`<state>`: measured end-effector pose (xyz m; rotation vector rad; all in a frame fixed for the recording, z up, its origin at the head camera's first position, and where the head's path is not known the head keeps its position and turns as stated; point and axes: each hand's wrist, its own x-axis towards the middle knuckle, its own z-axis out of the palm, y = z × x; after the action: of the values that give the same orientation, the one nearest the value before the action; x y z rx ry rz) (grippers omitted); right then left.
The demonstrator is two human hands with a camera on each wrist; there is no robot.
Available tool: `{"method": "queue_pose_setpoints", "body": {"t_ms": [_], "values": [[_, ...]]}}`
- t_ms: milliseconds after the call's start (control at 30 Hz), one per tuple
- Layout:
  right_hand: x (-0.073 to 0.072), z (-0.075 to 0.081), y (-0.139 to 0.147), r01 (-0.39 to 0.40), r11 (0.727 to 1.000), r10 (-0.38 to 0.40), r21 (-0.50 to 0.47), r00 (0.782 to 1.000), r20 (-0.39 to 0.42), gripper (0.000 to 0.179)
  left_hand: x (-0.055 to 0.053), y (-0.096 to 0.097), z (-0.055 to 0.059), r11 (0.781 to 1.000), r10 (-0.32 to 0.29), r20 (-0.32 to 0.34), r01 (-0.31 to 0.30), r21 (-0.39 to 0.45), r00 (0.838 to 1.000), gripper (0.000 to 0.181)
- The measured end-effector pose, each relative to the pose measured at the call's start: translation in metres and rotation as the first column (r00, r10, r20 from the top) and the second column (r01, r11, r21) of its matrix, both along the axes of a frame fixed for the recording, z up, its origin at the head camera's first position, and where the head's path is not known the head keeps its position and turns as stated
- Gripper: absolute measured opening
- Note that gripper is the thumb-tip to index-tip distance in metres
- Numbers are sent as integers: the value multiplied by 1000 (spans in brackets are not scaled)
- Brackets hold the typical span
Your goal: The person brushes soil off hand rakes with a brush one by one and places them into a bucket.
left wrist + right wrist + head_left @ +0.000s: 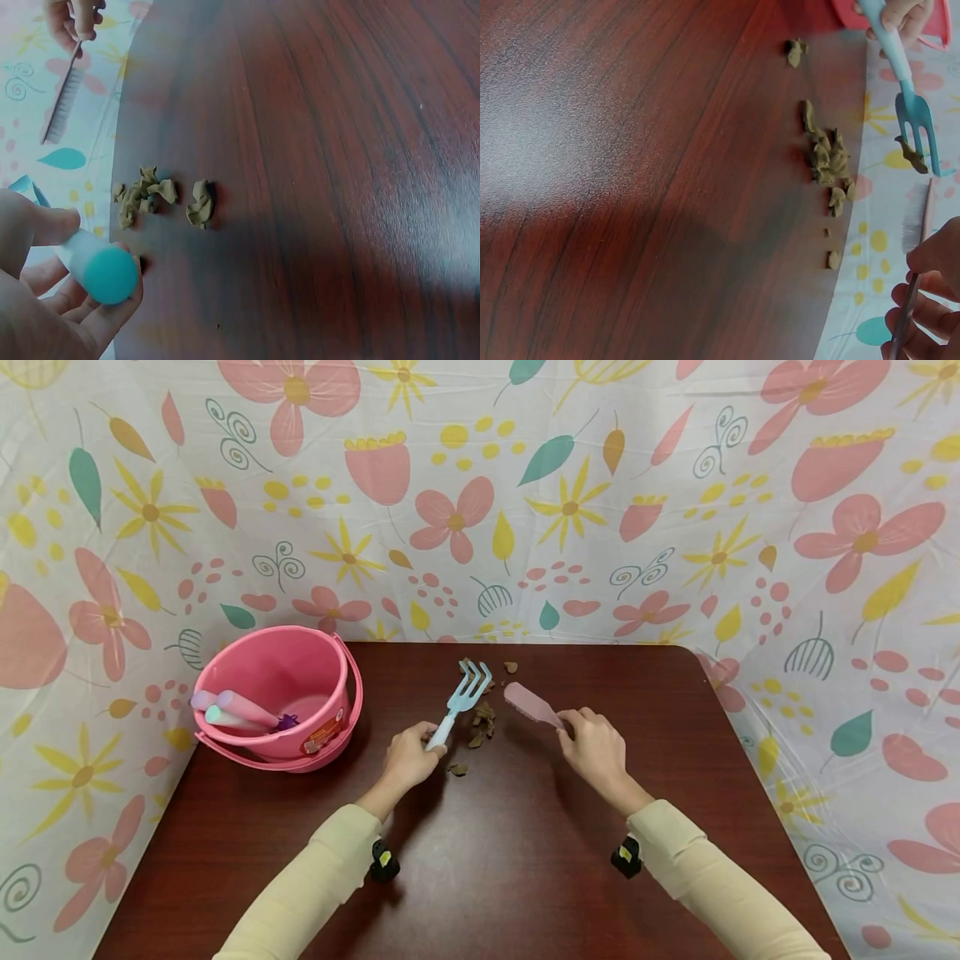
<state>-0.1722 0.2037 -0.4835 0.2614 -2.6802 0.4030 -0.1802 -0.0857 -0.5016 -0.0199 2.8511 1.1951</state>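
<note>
My left hand (411,756) grips the white handle of a light blue hand fork (468,690), its tines held over the far part of the table. The handle's turquoise end (111,274) shows in the left wrist view. Against the tines lies a crumpled brown piece (910,154), seen in the right wrist view. My right hand (597,750) holds a pink brush (529,702) by its handle, with pale bristles (66,111) on one side. Between the two tools, several crumpled brown pieces (484,713) lie on the table, most in a small heap.
A pink bucket (270,660) stands at the left on the dark wooden table (495,868). Inside it are tool handles (249,710) and a small purple part (287,722). A flower-patterned cloth (465,602) hangs behind the table and at both sides.
</note>
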Motion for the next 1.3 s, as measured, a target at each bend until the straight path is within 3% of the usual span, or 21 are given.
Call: {"method": "queue_pose_setpoints", "body": {"t_ms": [167,333,567,833,933,1100,1300], "values": [[-2,1,-1,-4,999,4,-34,1000,-13,24,0,2,0,982,2,42,-10,188,999,32],[-6,1,-2,-9,995,5,-100,999,-43,25,0,7,0,914,2,178,-73,398,984,33],[-9,-4,-3,-23,989,13,-146,998,-69,24,1,15,-8,759,-39,320,-181,626,947,37],[-8,-2,-8,22,988,-25,-155,1000,-18,24,4,20,-17,614,-172,387,-208,762,906,40],[-7,-3,-10,17,985,-22,-169,999,-29,24,5,23,-19,550,-213,385,-216,807,898,41],[-7,-6,-13,-39,978,21,-206,996,-90,25,8,28,-22,422,-283,371,-232,876,885,42],[-7,-9,-17,-91,972,72,-216,993,-92,24,11,32,-26,320,-389,330,-209,924,860,47]]}}
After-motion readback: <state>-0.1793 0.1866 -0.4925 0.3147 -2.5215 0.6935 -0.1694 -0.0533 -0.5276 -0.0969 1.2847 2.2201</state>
